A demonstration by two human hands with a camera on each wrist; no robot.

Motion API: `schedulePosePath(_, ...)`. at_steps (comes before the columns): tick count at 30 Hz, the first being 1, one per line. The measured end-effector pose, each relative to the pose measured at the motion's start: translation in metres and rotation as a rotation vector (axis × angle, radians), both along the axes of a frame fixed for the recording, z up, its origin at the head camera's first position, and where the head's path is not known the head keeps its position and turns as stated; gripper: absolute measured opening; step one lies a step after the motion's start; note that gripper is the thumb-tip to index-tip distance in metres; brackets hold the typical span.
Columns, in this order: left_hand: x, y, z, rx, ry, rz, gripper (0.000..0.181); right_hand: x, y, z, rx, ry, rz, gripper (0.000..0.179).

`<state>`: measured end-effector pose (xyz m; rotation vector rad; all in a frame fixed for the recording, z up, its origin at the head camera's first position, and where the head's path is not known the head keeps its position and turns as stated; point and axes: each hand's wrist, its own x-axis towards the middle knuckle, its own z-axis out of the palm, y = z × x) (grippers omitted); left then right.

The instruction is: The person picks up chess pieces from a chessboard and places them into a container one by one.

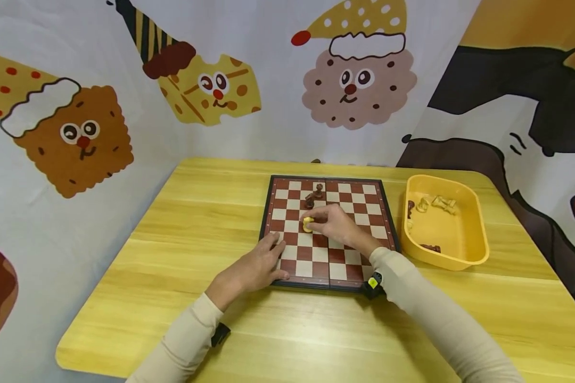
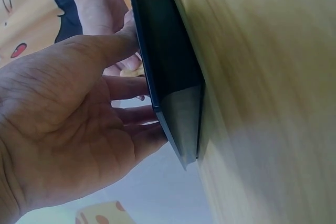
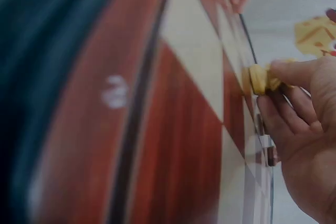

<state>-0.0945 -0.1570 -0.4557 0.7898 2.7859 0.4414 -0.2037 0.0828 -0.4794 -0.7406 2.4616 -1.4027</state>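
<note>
The chessboard [image 1: 304, 253] lies on the table, with red-brown and cream squares and a dark border. Thumb and fingers of my right hand [image 1: 336, 223] pinch a yellow chess piece [image 1: 307, 224] by its upper part over the middle of the board. Seen from the right wrist, the base of that piece stands right at the board's surface. My left hand [image 1: 255, 266] rests on the board's front left part, its fingers spread and relaxed over the edge [image 2: 168, 40]. Two dark brown chess pieces stand just beyond the right hand: one nearer [image 1: 309, 201], one farther back [image 1: 319, 191].
To the right of the board stands a yellow plastic tub [image 1: 479, 234]. Several yellow and dark brown pieces lie in it, among them a dark one [image 1: 431, 248] near its front wall. The wooden table [image 1: 172, 223] ends at a curtain [image 1: 278, 138] with cartoon prints.
</note>
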Motion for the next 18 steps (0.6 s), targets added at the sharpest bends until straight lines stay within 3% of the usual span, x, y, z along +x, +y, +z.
schedulePosePath(13, 0.005, 0.001, 0.002, 0.014, -0.018, -0.005, 0.077, 0.011, -0.005, 0.0, 0.046, 0.089, -0.041, 0.022)
schedulePosePath(18, 0.003, 0.005, 0.005, -0.001, -0.013, -0.001, 0.078, 0.01, -0.001, 0.011, -0.029, 0.11, -0.065, 0.027)
